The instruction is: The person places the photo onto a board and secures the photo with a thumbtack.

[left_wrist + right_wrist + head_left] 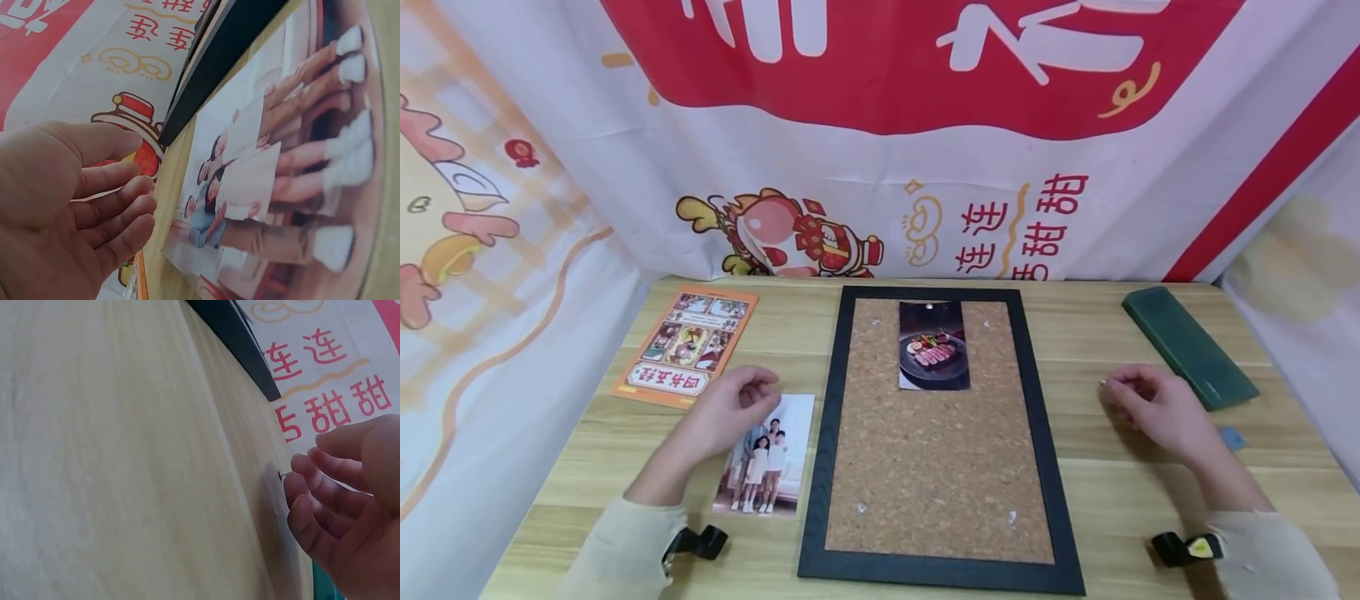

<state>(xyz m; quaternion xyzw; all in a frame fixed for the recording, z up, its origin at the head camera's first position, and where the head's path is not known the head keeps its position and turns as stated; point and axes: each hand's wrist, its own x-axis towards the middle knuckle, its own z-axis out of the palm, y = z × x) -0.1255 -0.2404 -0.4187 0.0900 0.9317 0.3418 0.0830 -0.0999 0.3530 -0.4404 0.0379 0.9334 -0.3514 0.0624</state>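
Note:
A black-framed cork board lies on the table between the hands. Near its top edge a food photo is held by a small clear pushpin. Several other clear pushpins sit in the cork close to its corners. My left hand hovers over the family photo, left of the board, its fingers loosely bent around nothing. Right of the board, my right hand pinches a tiny pushpin; its needle pokes out past the fingertips in the right wrist view. Its head is hidden by the fingers.
An orange picture booklet lies at the back left. On the right are a dark green box and a small blue piece behind my right wrist. A printed cloth hangs along the table's back edge.

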